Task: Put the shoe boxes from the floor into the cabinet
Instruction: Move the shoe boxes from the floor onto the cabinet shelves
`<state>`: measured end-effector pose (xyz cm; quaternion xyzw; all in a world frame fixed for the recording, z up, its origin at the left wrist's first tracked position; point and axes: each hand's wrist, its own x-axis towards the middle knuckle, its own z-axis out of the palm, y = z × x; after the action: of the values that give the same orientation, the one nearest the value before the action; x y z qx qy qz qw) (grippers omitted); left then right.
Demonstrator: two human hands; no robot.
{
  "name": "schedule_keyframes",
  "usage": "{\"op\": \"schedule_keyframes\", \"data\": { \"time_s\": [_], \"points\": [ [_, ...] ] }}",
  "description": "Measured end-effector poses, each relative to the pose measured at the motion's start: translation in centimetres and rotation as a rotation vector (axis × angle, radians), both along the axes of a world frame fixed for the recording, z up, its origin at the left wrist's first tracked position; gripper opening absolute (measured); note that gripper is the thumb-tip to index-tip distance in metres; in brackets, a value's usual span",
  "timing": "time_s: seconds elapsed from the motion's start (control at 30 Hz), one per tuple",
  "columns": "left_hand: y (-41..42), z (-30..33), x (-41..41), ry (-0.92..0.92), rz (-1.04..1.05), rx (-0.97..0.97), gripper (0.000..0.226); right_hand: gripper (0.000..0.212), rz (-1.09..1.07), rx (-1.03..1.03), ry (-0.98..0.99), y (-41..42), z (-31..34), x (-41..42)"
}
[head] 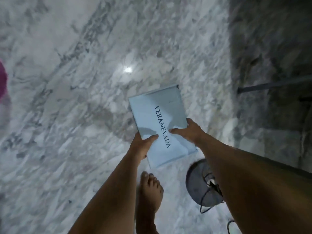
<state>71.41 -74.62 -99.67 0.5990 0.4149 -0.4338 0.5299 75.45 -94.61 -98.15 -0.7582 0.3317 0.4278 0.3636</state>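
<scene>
- A pale blue shoe box (160, 124), lid printed VERANEVADA, sits at the centre of the view, held above the marble floor (67, 98), with the far end pointing away from the person.
- The left hand (143, 142) holds the near left edge, thumb flat on the lid; the fingers underneath are hidden.
- The right hand (189, 130) clasps the right edge, thumb on the lid and fingers curled over the side. Both grips sit at the near end only.
- Risk: with the far end unsupported, the box could tip forward or the lid could slide off.
- A bare foot (148, 191) stands just below the box; a dropped box would likely land on it.
- Near right, a dark round object with trailing cords (202, 188) lies on the floor, a likely trip hazard.
- Far right, a dark shadowed area holds a thin bar (270, 84). No cabinet is in view, so the carry may go on blind.
- A pink shape (2, 78) shows at the left edge.
</scene>
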Motion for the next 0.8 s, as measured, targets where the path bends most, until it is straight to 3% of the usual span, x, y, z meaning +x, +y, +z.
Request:
{"op": "schedule_keyframes", "data": {
  "time_s": [0.03,0.1,0.2,0.33,0.57,0.8],
  "points": [
    [0.0,-1.0,-0.6,-0.017,0.027,0.009,0.05,0.059,-0.001,0.029,0.001,0.2,-0.5,-0.6],
    [0.6,-1.8,-2.1,-0.024,0.059,0.012,0.054,0.065,-0.001,0.068,-0.001,0.6,-1.2,-2.1],
    [2.9,0.2,-4.6,0.011,0.051,-0.014,0.029,0.078,0.056,0.11,0.02,2.1,-0.1,-4.4],
    [7.6,5.2,-9.3,0.028,0.116,-0.02,0.054,0.081,0.13,0.157,0.063,6.2,4.6,-7.3],
    [16.9,22.5,-17.5,-0.004,0.365,0.08,0.063,0.082,0.382,0.252,0.012,17.8,17.8,-11.1],
    [25.3,44.0,-30.0,-0.049,0.577,0.06,0.034,0.083,0.611,0.28,-0.027,28.8,38.6,-18.0]
  ]
}}
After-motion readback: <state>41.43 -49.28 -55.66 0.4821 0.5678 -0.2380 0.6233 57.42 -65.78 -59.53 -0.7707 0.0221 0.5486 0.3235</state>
